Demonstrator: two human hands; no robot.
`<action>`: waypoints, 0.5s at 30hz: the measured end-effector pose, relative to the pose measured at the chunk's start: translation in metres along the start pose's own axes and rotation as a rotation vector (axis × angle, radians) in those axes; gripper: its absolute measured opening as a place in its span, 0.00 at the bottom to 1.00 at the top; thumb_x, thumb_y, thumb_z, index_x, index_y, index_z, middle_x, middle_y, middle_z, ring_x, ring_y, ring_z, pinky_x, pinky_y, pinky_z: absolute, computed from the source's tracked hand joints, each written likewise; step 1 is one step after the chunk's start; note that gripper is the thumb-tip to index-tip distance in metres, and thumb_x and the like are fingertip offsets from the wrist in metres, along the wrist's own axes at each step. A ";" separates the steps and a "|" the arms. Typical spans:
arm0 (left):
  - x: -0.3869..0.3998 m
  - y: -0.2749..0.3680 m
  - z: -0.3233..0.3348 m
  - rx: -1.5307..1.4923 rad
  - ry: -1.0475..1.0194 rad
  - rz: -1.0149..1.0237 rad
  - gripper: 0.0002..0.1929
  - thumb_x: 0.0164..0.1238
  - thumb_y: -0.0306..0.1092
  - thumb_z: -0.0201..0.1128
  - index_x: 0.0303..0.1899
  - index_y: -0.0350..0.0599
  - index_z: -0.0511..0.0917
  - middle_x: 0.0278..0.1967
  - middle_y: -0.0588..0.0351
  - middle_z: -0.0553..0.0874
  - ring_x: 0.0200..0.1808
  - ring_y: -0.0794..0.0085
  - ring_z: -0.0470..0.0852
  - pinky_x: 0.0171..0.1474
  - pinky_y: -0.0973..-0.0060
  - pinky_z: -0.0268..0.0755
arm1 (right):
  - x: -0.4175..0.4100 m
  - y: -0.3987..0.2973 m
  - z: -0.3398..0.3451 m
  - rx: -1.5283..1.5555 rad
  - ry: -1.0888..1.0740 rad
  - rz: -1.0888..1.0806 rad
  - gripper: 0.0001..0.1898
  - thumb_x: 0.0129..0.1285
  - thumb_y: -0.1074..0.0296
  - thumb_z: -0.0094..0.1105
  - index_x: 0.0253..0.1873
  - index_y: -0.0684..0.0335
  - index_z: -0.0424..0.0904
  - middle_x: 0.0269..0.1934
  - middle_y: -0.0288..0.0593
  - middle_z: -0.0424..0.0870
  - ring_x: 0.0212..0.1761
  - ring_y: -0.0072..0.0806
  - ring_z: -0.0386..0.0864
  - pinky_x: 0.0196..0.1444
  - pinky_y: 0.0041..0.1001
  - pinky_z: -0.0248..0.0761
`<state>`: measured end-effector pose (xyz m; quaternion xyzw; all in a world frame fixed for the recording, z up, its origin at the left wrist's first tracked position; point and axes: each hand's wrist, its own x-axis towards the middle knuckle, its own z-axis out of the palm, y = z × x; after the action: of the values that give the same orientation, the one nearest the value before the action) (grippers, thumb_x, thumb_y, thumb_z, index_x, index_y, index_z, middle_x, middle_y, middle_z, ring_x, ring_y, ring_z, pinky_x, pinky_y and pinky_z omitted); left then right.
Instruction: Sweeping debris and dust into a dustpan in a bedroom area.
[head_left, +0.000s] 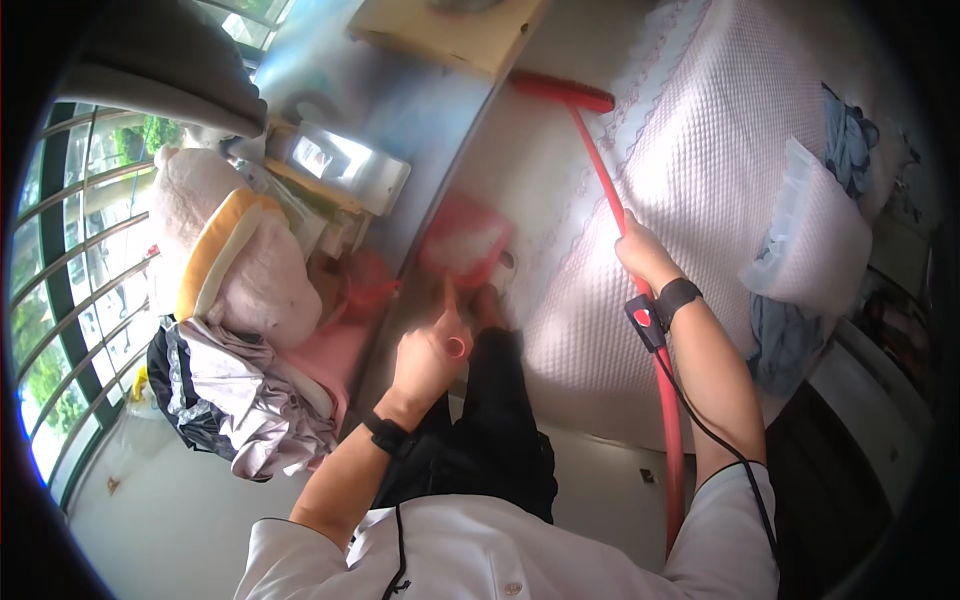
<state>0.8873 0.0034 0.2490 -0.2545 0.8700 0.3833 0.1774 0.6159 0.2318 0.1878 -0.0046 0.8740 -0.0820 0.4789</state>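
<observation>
My right hand is wrapped around the long red handle of a broom. Its red head rests on the pale floor beyond, near the hanging edge of a bed cover. In front of my legs, my left hand grips the handle of a red dustpan, with the ring at the handle's end showing by my fingers. The pan is near the floor ahead of my foot, its mouth facing away from me. It looks blurred, and I cannot tell what lies in it.
A bed with a white quilted cover stands on the right, with blue cloth on it. Along the left is a desk bearing a white-framed device. A large plush toy and crumpled clothes lie near the barred window.
</observation>
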 end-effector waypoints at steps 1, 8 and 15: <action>-0.002 -0.003 0.002 0.010 0.002 -0.007 0.07 0.66 0.35 0.67 0.35 0.43 0.78 0.25 0.44 0.85 0.30 0.45 0.85 0.32 0.57 0.80 | 0.000 -0.002 -0.001 0.005 -0.008 -0.008 0.38 0.61 0.73 0.41 0.79 0.68 0.50 0.45 0.67 0.85 0.37 0.53 0.87 0.41 0.43 0.80; -0.003 -0.029 0.023 -0.018 0.044 0.024 0.07 0.66 0.35 0.66 0.35 0.43 0.79 0.26 0.43 0.85 0.31 0.44 0.85 0.34 0.56 0.79 | 0.012 0.008 0.017 -0.091 0.034 -0.040 0.37 0.63 0.72 0.43 0.78 0.71 0.51 0.54 0.72 0.81 0.58 0.55 0.82 0.61 0.45 0.75; 0.022 -0.046 0.017 0.016 0.020 0.004 0.09 0.68 0.38 0.64 0.36 0.45 0.77 0.27 0.42 0.86 0.32 0.42 0.86 0.37 0.52 0.80 | -0.026 0.004 0.078 -0.342 -0.143 -0.039 0.39 0.66 0.73 0.44 0.80 0.72 0.41 0.52 0.69 0.82 0.55 0.56 0.83 0.57 0.45 0.76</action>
<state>0.8976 -0.0170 0.2004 -0.2552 0.8753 0.3741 0.1697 0.6953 0.2274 0.1681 -0.1088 0.8388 0.0588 0.5302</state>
